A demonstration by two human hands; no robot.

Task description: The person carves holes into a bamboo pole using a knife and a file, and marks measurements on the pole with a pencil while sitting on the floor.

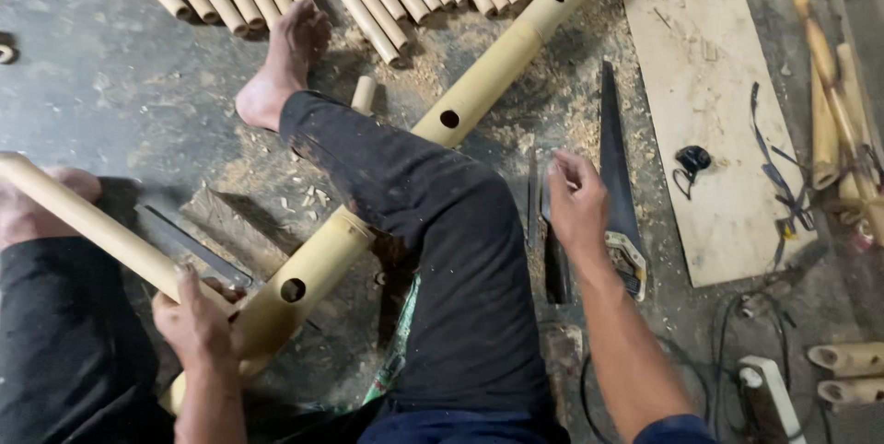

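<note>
Though near fingers [564, 170], chisel [556, 264] untouched.

Dim, even light with soft shadows; the lower left edge is perhaps motion-blurred.

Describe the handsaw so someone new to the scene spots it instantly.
Start at the thick pale bamboo pole with round drilled holes running diagonally under the person's leg. Right of it, on the sawdust-strewn floor beside the light plywood board, lies the handsaw: the only long, dark, tapering blade, just beyond the right hand.
</note>
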